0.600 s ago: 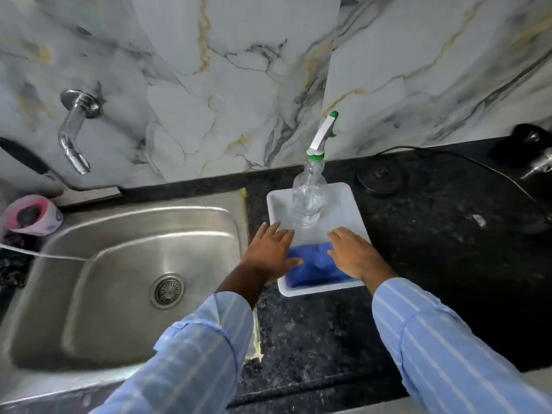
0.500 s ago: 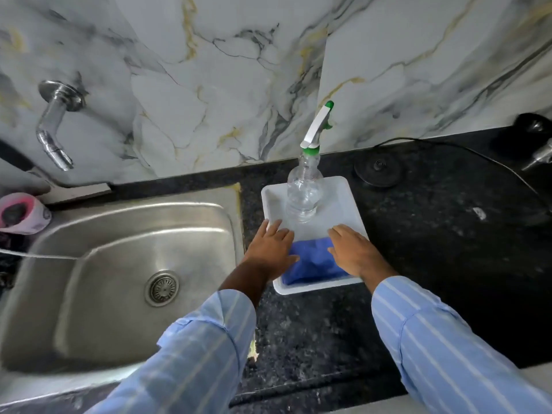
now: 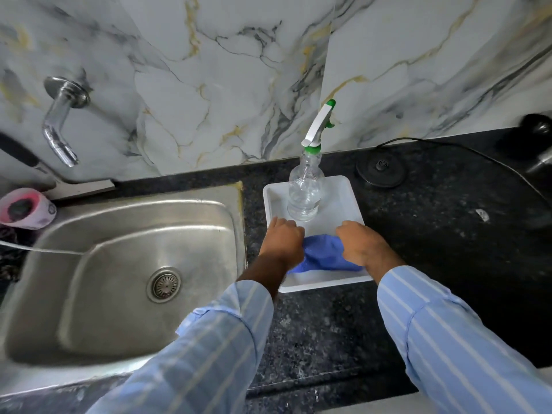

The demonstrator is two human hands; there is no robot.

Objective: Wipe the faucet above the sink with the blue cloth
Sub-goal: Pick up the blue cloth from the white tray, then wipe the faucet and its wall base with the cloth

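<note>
The blue cloth (image 3: 324, 256) lies bunched in the near half of a white tray (image 3: 346, 189) on the dark counter. My left hand (image 3: 282, 242) grips its left side with curled fingers, and my right hand (image 3: 363, 245) grips its right side the same way. The chrome faucet (image 3: 58, 127) sticks out of the marble wall at the far left, above the steel sink (image 3: 119, 264). Both hands are well to the right of the faucet.
A clear spray bottle (image 3: 304, 192) with a white and green trigger stands in the tray's far half, just beyond my hands. A pink holder (image 3: 27, 212) sits at the sink's back left corner. A black round base (image 3: 380, 168) and its cable lie on the counter to the right.
Both hands went from lying flat with fingers spread on the cloth to curled fists gripping it. The cloth has bunched up between them.
</note>
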